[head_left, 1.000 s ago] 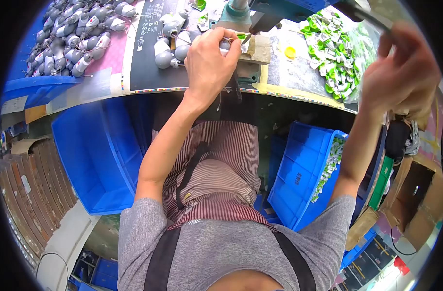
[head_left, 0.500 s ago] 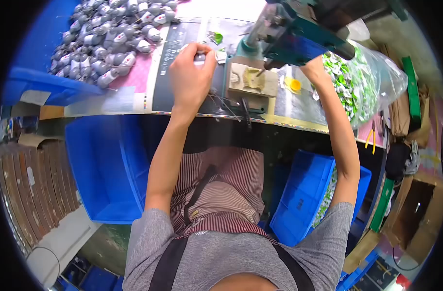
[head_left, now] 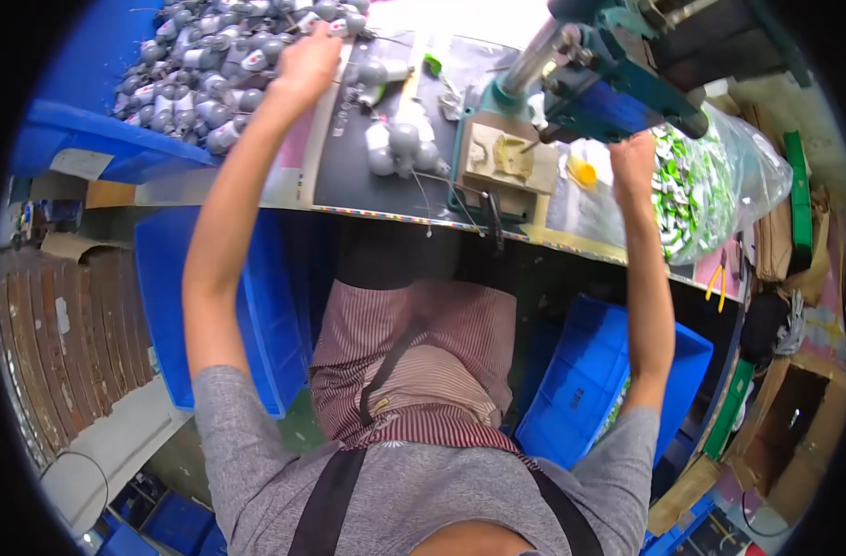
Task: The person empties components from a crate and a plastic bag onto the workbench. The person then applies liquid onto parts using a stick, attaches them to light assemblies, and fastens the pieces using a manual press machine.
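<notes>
My left hand [head_left: 310, 67] is at the near right edge of a heap of grey-and-white round-headed figures [head_left: 196, 83]. Its fingers are bent around one figure at the heap's edge, partly hiding it. On the dark mat [head_left: 344, 176], several more such figures [head_left: 402, 144] lie together, with thin wires by them. Another grey figure [head_left: 372, 72] lies further back, beside a green scrap [head_left: 432, 64]. My right hand [head_left: 632, 159] is closed just below the head of a green bench press [head_left: 608, 88]; what it grips is hidden. A light fixture block [head_left: 500, 157] sits on the press base.
A clear bag of green-and-white pieces [head_left: 696, 185] lies right of my right hand, with a yellow round piece [head_left: 582, 171] to its left. Blue bins [head_left: 223, 306] stand below the table. Yellow-handled pliers [head_left: 717, 283] hang near the right edge.
My left hand has moved left and away from the mat to the heap, uncovering grey figures on the mat. My right hand has come slightly nearer and to the right. The view has shifted a little.
</notes>
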A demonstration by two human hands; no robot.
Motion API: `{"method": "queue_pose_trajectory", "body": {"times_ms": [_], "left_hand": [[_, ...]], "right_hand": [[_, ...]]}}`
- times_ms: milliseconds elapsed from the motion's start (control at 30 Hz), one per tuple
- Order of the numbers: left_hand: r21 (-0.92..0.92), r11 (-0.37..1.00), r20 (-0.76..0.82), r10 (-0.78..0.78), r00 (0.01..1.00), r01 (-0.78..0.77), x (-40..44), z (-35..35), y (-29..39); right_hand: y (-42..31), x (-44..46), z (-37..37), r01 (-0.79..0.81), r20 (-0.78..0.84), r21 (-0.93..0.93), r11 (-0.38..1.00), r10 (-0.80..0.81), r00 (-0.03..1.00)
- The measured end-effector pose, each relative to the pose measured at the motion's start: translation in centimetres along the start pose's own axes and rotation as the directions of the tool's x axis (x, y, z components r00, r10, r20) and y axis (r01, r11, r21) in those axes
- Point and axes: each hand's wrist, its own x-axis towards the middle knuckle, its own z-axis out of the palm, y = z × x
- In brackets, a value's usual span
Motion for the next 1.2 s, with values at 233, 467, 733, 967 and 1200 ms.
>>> {"method": "queue_pose_trajectory", "body": {"times_ms": [233, 467, 733, 967, 1200], "left_hand": [[-0.455, 0.885, -0.603, -0.389, 0.696, 0.1, -1.1, -4.1, -1.4], [-0.827, 0.527, -0.556, -0.719, 0.418, -0.195, 0.1, -3.3, -6.4], [-0.546, -0.824, -0.159, -0.073, 0.985, -0.149, -3.6, -6.5, -1.3], [-0.747, -0.662, 0.079, 0.006, 0.997, 0.063, -12.1, -7.6, 16.2], [-0.751, -0.64, 0.158, 0.07, 0.985, 0.166, -13.1, -6.6, 17.4]], "right_hand": [[-4.0, -10.7, 5.4, 0.412, -0.022, -0.201, 0.889, -0.424, 0.905], [-3.8, -9.6, 6.1, 0.549, 0.077, -0.455, 0.701, -0.583, 0.809], [-0.2, -6.8, -0.1, -0.166, -0.075, 0.137, 0.976, 0.178, 0.981], [2.7, -6.5, -1.3, -0.154, -0.178, -0.192, 0.969, 0.12, 0.977], [2.8, -6.2, -1.5, -0.131, -0.138, -0.417, 0.899, 0.079, 0.987]]}}
